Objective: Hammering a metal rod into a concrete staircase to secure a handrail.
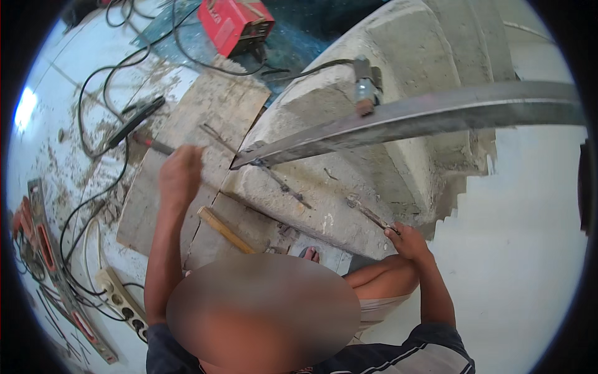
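My left hand (180,171) is a closed fist around a dark, rod-like tool (161,146) with a red section, which points to the upper left; its full shape is hard to make out. Low on the right, my right hand (409,242) grips the near end of a narrow, rusty metal bar (372,214), its far end over the concrete step. Between my hands, the end of a long grey steel beam (411,123) sits at the step's edge. Thin metal rods (283,185) stick out beside that end. A metal clamp (364,87) with a cable is on the beam.
Concrete stairs (405,47) curve up at the right. A red welding machine (233,25) stands at the back. Boards (205,103), a wooden stick (225,230), a black electrode holder (136,121), spirit level (62,274), power strip (121,301) and looping cables lie on the left.
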Demonstrator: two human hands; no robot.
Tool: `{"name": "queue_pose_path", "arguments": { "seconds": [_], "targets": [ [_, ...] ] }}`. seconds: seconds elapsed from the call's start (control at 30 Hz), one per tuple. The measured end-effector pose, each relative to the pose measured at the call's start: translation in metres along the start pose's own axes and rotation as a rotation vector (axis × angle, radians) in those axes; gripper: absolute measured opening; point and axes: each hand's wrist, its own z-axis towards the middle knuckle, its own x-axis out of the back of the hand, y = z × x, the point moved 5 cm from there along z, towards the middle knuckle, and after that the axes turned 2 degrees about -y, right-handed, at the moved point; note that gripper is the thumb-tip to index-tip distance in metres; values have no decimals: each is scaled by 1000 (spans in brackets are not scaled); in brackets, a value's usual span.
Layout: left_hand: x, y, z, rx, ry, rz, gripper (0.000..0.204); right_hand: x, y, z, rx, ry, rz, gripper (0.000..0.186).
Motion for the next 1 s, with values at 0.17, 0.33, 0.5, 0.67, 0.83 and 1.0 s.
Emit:
{"name": "queue_pose_path", "arguments": {
  "seconds": [0.17,0.33,0.5,0.67,0.83,1.0],
  "targets": [
    [28,46,-84,347,-525,-523,24,-11,25,8,104,3,189,46],
    [-42,170,-108,-367,-724,-332,22,-8,39,24,10,-196,232,49],
    [-138,242,-86,-638,-639,-105,25,-34,71,22,-112,-193,384,49],
    [-200,259,-46,-737,-543,318,24,-28,63,18,-290,-360,796,47],
    [-242,262,-44,-733,-514,369,21,-47,82,28,-270,-328,941,44],
    [-217,255,-51,-712,-438,205,22,-49,93,35,-234,-327,905,44]
  ]
}}
